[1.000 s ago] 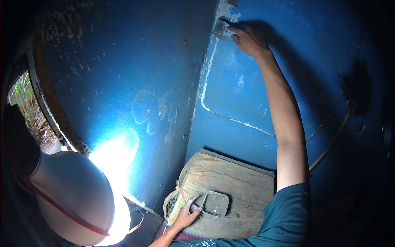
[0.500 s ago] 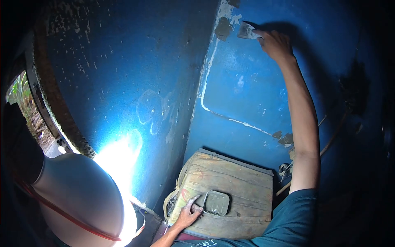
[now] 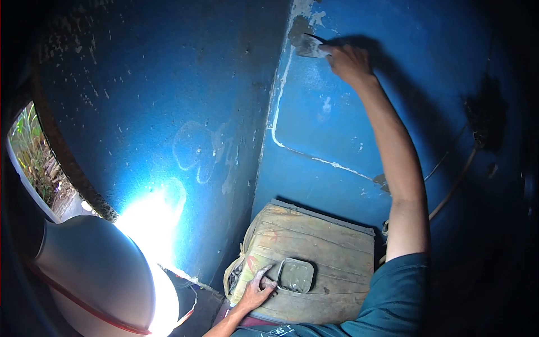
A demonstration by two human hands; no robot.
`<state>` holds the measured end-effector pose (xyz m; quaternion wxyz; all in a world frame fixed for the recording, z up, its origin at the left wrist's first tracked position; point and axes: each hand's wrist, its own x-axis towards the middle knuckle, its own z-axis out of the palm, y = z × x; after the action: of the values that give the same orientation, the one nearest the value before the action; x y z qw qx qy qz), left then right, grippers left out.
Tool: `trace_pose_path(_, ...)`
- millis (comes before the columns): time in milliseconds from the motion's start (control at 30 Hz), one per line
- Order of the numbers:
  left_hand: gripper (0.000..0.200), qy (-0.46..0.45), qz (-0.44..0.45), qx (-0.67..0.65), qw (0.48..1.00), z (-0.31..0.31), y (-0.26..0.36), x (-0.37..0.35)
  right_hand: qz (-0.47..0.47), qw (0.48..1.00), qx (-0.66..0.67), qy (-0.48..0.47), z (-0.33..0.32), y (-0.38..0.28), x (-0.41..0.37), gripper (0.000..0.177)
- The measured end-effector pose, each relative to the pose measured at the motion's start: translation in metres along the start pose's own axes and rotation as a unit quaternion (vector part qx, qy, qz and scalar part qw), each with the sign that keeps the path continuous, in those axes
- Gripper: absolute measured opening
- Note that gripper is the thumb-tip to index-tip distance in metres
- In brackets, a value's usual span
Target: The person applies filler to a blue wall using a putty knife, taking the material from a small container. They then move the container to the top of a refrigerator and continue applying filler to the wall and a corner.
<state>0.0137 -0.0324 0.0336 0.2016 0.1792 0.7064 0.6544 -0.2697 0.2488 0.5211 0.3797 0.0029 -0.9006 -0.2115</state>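
Note:
My right hand (image 3: 349, 63) is raised high on the blue wall (image 3: 331, 146), closed around a putty knife (image 3: 310, 47). The knife's wide blade lies against the wall at the lower edge of a dark grey patch (image 3: 299, 28), close to the corner. Down below, my left hand (image 3: 258, 289) rests on a worn, stained cushion (image 3: 337, 241), its thumb and forefinger apart. Its fingertips are at the left rim of a small square tray (image 3: 314, 275) that holds grey paste; whether they touch the rim is hard to tell.
A glaring lamp with a rounded pale housing (image 3: 95, 269) stands at lower left. Behind it, a round opening (image 3: 42, 163) shows plants outside. A second blue wall (image 3: 196, 84) meets the first at a corner. A stick with a dark bristly end (image 3: 484, 115) leans at right.
My right hand has moved the putty knife left and slightly down, from beside the grey patch onto its lower edge. My left hand and the tray stay in place. The view has shifted slightly.

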Motion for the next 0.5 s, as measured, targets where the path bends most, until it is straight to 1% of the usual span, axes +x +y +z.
trace_pose_path(33,0.06,-0.003,0.004,0.015,1.0,-0.001,0.0,-0.002,0.008,1.0,0.002,-0.012,-0.006,0.002,-0.005,0.039)
trace_pose_path(67,0.06,-0.001,0.004,0.014,1.0,0.0,-0.002,-0.002,0.017,0.999,-0.032,-0.003,-0.013,0.005,-0.011,0.042)
trace_pose_path(100,0.06,-0.002,0.008,0.0,1.0,0.0,-0.005,-0.002,0.016,0.999,-0.033,-0.002,-0.025,0.003,-0.013,0.042)
trace_pose_path(167,0.06,-0.004,0.017,-0.015,1.0,0.002,-0.005,0.0,0.022,0.989,-0.13,-0.065,-0.048,-0.002,-0.012,0.036)
trace_pose_path(200,0.061,0.002,0.011,-0.036,0.999,0.003,-0.004,0.0,0.022,0.989,-0.132,-0.065,-0.052,-0.004,-0.01,0.036)
trace_pose_path(267,0.061,0.008,0.004,-0.061,0.998,0.006,-0.003,-0.002,0.007,1.0,-0.026,0.013,-0.058,-0.009,-0.004,0.036)
trace_pose_path(300,0.061,0.008,0.005,-0.059,0.998,0.006,-0.003,-0.001,0.008,1.0,-0.026,0.013,-0.056,-0.01,0.003,0.036)
trace_pose_path(367,0.061,0.013,0.004,-0.029,0.999,0.004,-0.001,-0.002,-0.019,0.997,-0.008,0.07,-0.042,-0.013,0.021,0.037)
trace_pose_path(500,0.06,0.006,0.008,-0.004,1.0,0.002,-0.001,-0.002,-0.013,0.999,0.0,0.052,-0.022,-0.008,0.039,0.039)
